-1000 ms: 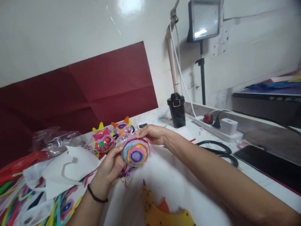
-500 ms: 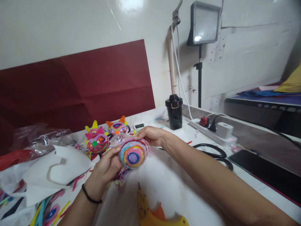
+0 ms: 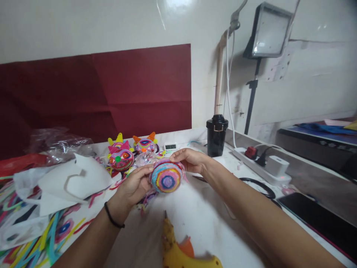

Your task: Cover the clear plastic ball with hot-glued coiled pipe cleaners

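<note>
Above table [image 3: 200, 208] | left hand [image 3: 134, 188], right hand [image 3: 191, 160] | both clasp striped ball [image 3: 166, 178]

On the table [image 3: 200, 212] the glue gun [image 3: 178, 249] lies in front of the ball [image 3: 167, 179], two small figures [image 3: 121, 158] stand behind it, the cup [image 3: 216, 134] and power strip [image 3: 262, 163] to the right.

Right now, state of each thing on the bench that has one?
Striped ball: held off the table between both hands.
Left hand: fingers closed on the ball's left side.
Right hand: fingers on the ball's top right.
Glue gun: lying on the table, untouched.
Power strip: plugs in it.
Phone: flat, screen dark.
Black canister: upright, lid on.
</note>
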The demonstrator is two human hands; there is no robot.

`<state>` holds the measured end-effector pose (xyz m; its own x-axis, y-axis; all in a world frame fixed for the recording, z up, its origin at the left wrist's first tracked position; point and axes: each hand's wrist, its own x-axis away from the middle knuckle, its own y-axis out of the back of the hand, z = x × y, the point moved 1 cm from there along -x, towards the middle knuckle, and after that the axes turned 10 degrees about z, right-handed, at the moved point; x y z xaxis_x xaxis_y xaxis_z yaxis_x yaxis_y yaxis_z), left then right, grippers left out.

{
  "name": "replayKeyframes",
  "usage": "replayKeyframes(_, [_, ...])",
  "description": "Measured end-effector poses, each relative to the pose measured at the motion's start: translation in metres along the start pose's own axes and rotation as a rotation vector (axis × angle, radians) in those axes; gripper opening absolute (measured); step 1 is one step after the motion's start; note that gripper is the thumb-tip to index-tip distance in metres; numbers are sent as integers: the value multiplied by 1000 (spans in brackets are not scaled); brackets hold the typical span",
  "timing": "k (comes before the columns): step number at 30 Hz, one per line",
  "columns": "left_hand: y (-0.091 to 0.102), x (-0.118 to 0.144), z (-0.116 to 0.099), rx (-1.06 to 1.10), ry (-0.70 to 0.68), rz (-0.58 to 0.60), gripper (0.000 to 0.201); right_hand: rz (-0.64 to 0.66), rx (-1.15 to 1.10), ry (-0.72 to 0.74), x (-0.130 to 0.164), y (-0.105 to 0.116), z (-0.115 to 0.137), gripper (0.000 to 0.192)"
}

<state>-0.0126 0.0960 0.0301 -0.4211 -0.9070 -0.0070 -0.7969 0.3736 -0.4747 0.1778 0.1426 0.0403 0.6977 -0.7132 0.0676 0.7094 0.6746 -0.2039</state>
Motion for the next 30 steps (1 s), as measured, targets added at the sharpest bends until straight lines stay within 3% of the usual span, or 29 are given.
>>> replayKeyframes(7, [-4, 5, -1, 1, 55, -24, 12, 76, 56, 32, -3, 13, -11, 30])
replayKeyframes(19, [-11, 12, -6, -77, -132, -11, 10, 206, 178, 176, 0, 21, -15, 28])
replayKeyframes(30, [-20, 22, -12, -227, -99, 15, 12, 314, 205, 319, 3, 25, -21, 26])
